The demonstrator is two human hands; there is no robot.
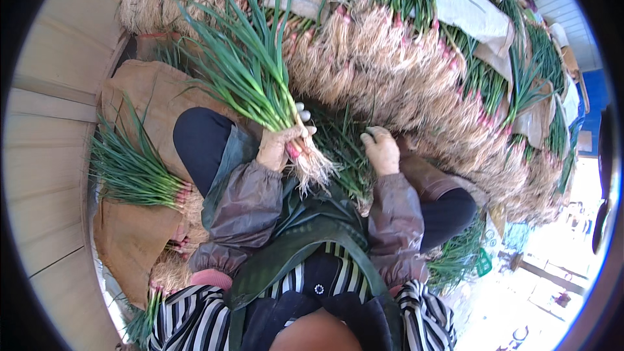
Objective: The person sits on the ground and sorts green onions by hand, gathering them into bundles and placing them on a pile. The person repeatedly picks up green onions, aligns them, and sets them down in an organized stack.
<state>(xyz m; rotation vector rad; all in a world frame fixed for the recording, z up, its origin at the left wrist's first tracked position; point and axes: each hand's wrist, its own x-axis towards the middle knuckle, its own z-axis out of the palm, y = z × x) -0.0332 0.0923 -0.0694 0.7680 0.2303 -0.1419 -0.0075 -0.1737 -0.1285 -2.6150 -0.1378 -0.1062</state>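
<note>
My left hand (282,146) is closed around a bunch of green garlic or similar allium (265,92). Its long green leaves point up and to the left, while the reddish bulbs and pale, stringy roots (314,165) hang out below my fingers. To the right, my right hand (382,151) is held over my lap, apart from the bunch, back of the hand upward. Its fingers curl under and are partly hidden, so I cannot tell whether anything is in them. Loose green leaves and stalks (348,151) lie in my lap between the hands.
Before me rises a large pile of rooted bunches (370,58), layered with pale sheets (473,9). More bunches (141,170) lie at left on brown cloth (136,224), beside a panelled wall (53,156). Further greens (456,258) sit at the lower right, near a green plastic object (483,262).
</note>
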